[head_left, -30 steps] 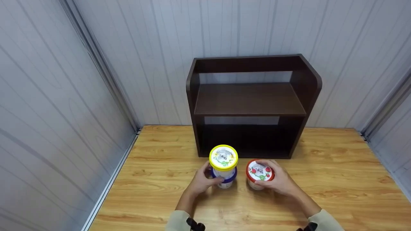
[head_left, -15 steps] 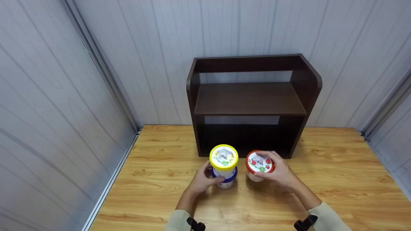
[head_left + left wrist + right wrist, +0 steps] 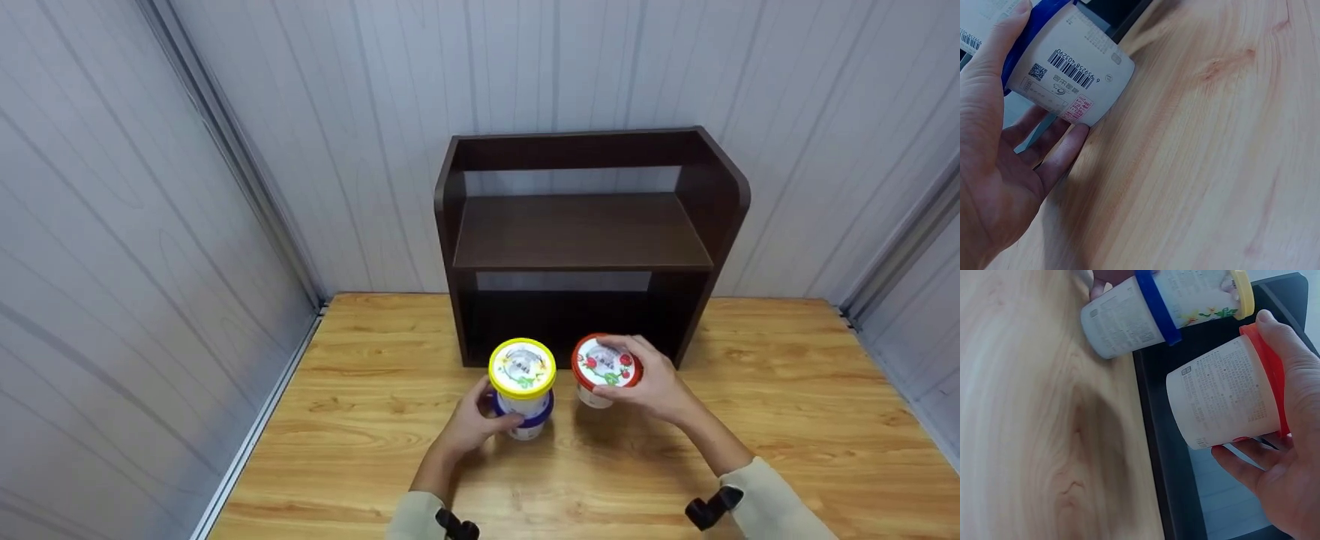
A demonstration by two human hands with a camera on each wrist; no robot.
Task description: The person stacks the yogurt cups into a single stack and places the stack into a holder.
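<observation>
The left hand (image 3: 466, 430) grips the blue-lidded cup (image 3: 528, 433), the yellow-lidded cup (image 3: 523, 368) on top. The right hand (image 3: 654, 384) holds the red-lidded cup (image 3: 595, 371) above the surface (image 3: 367, 442), to their right — best to move it slowly, level, and not bump the others.
</observation>
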